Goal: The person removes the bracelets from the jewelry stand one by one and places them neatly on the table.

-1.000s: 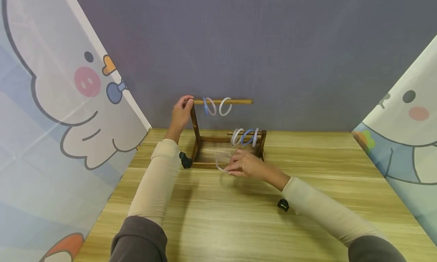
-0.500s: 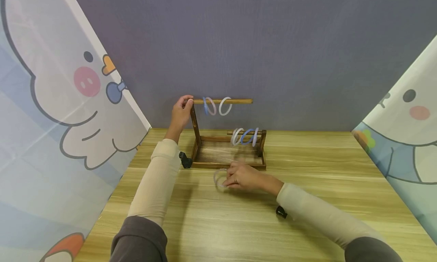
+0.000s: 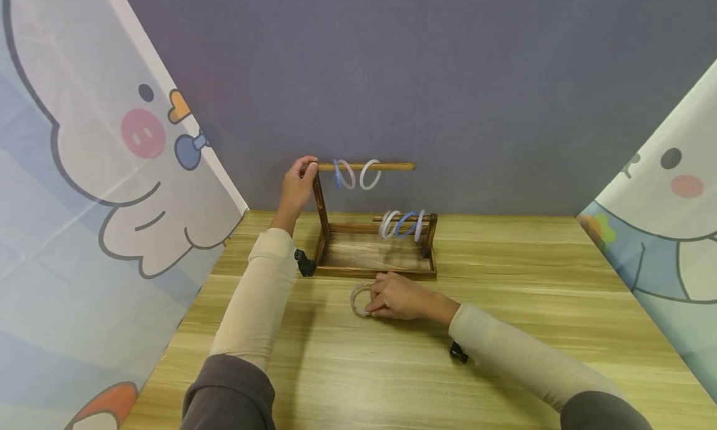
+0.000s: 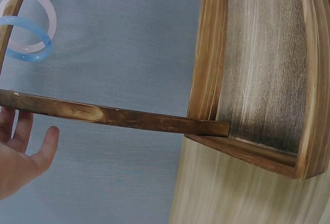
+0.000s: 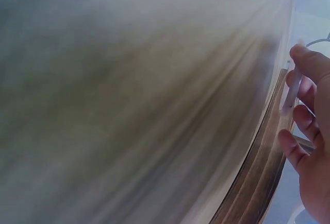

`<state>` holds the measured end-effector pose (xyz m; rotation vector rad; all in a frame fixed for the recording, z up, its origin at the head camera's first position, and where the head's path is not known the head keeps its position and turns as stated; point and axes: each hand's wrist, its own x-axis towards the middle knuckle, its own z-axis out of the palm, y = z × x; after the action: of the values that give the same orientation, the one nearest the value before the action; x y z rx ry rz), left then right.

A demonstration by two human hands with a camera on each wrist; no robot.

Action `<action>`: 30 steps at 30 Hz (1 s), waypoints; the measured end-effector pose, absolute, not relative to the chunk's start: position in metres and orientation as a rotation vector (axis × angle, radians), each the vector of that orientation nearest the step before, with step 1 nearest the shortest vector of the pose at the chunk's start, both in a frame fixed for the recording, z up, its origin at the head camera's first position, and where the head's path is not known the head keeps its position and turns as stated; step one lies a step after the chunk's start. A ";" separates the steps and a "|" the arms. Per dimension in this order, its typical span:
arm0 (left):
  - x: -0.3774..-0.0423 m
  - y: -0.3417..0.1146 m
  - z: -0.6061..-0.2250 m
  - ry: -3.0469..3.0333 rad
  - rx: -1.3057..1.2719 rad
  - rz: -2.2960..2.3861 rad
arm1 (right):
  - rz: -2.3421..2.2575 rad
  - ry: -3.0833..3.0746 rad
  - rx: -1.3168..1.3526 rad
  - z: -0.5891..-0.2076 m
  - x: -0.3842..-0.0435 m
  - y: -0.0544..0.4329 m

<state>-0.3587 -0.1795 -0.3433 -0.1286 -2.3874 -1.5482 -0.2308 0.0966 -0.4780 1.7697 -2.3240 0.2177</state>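
Observation:
My left hand (image 3: pixel 297 184) holds the top of the tall left post of a dark wooden bangle stand (image 3: pixel 322 206); in the left wrist view its fingers (image 4: pixel 23 131) reach behind the post end. On the stand's upper bar hang a blue bangle (image 4: pixel 44 46), a pink bangle (image 4: pixel 51 15) and a white bangle (image 3: pixel 363 180). My right hand (image 3: pixel 400 296) pinches a pale translucent bangle (image 3: pixel 353 302) low over the table, just in front of the stand's tray. The right wrist view shows this bangle (image 5: pixel 294 87) between thumb and fingers.
Several white, blue and pale bangles hang on the short lower bar (image 3: pixel 377 218) at the stand's right. The wood-grain table (image 3: pixel 336 368) meets a grey back wall (image 3: pixel 476 106). Cartoon-printed panels (image 3: pixel 89 137) flank both sides.
My right hand has moved from over the tray's front edge toward me with the pale bangle, down close to the table. The left hand and the hanging bangles have stayed put.

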 end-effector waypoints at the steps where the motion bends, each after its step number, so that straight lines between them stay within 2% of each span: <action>1: -0.359 -0.180 -0.343 -2.388 -0.132 -1.550 | 0.216 -2.327 1.768 -0.478 -0.231 0.096; 30: -0.359 -0.180 -0.343 -2.379 -0.127 -1.584 | 0.237 -2.419 1.809 -0.481 -0.233 0.096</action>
<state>-0.3593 -0.1804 -0.3429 -0.1273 -2.3786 -1.5836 -0.2327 0.0964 -0.4812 1.8090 -2.4189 0.2368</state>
